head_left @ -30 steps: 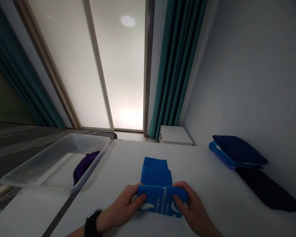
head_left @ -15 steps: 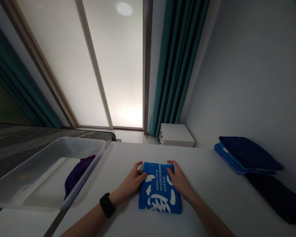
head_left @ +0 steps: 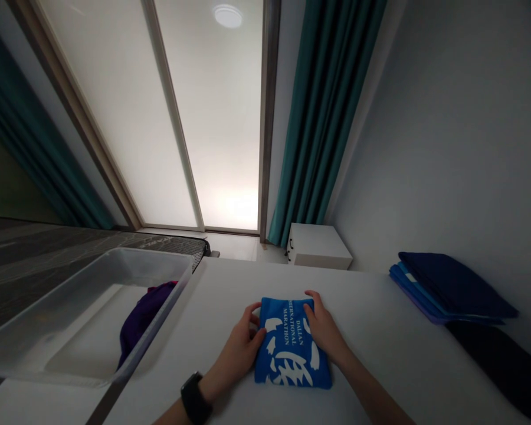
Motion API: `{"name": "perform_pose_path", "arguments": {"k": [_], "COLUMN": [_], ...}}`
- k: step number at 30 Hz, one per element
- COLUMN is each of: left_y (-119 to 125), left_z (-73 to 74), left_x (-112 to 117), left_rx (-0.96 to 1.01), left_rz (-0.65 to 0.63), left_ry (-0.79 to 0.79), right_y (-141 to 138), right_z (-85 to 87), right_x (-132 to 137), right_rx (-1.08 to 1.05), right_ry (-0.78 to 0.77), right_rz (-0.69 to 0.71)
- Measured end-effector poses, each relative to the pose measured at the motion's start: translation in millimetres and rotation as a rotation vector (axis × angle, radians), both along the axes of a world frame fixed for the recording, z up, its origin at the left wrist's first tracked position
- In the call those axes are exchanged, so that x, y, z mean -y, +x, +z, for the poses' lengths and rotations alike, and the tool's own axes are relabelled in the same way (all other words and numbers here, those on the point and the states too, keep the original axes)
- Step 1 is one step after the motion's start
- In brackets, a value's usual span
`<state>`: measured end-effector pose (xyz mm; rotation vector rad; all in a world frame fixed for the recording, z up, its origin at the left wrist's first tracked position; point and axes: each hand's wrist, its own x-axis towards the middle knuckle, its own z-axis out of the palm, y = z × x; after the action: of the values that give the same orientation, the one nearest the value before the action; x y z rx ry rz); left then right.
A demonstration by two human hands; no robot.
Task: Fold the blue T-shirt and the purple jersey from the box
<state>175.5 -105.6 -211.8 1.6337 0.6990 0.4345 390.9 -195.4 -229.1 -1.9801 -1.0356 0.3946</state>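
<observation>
The left hand (head_left: 241,351), a black watch (head_left: 195,398) on its wrist, and the right hand (head_left: 323,333) lay apart, palms down and unclamped, pressing opposite edges of a folded blue marathon T-shirt (head_left: 292,354) of soft printed fabric on a smooth white table (head_left: 393,354).

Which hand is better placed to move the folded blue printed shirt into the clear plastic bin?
Left, probably. The left hand rests on the bin side of the folded blue printed shirt, closest to the clear plastic bin. The right hand sits on the shirt's far side from the bin.
</observation>
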Motion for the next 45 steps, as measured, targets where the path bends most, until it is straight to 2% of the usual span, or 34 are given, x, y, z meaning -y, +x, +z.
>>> {"name": "perform_pose_path", "arguments": {"k": [5,9,11,13,16,18,20,23,26,32,37,39,42,43,45], "left_y": [5.2,7.3,4.8,1.6,1.6,6.8,14.0,21.8,22.6,18.1,18.6,20.7,26.9,29.5,34.5], "left_z": [-4.3,-4.1,3.6,14.9,25.5,21.8,10.4,-8.4,-15.3,-3.4,0.7,2.9,9.4,12.0,16.6], "left_x": [0.6,1.1,2.5,6.5,17.7,26.3,33.0,38.0,39.1,41.9,39.1,23.0,-21.1,-37.9,-67.5], "left_rx": [-0.015,-0.080,-0.143,-0.187,-0.209,-0.222,-0.270,-0.377,-0.451,-0.562,-0.526,-0.479,-0.419,-0.408,-0.398], "left_rz": [0.047,0.095,0.117,0.124,0.015,-0.107,-0.182,-0.201,-0.166,-0.179,-0.199,-0.126,0.074,0.055,-0.037], "left_ry": [0.045,0.183,0.342,0.574,0.942,1.105,1.177,1.197,1.204,1.152,1.054,0.988,0.810,0.728,0.679], "right_y": [-0.6,-9.1,-13.3,-17.4,-25.7,-32.4,-37.8,-41.4,-42.9,-42.5,-28.6,-21.2,-6.8,-1.0,11.0], "right_z": [-6.4,-1.4,6.1,14.9,23.6,23.6,19.7,11.4,4.5,2.6,11.2,12.8,12.7,12.3,11.2], "right_x": [-5.4,-6.1,-2.8,3.5,15.2,21.1,23.7,22.3,19.6,17.8,5.1,-1.1,-8.3,-10.1,-13.4], "right_rx": [0.204,0.420,0.513,0.612,0.756,0.801,0.809,0.805,0.808,0.781,0.696,0.668,0.605,0.587,0.567], "right_ry": [-0.051,-0.209,-0.283,-0.284,-0.174,-0.125,-0.148,-0.232,-0.272,-0.294,-0.337,-0.322,-0.275,-0.266,-0.268], "right_rz": [-0.017,-0.020,-0.049,-0.057,0.076,0.219,0.324,0.374,0.339,0.285,0.308,0.327,0.289,0.258,0.191]}}
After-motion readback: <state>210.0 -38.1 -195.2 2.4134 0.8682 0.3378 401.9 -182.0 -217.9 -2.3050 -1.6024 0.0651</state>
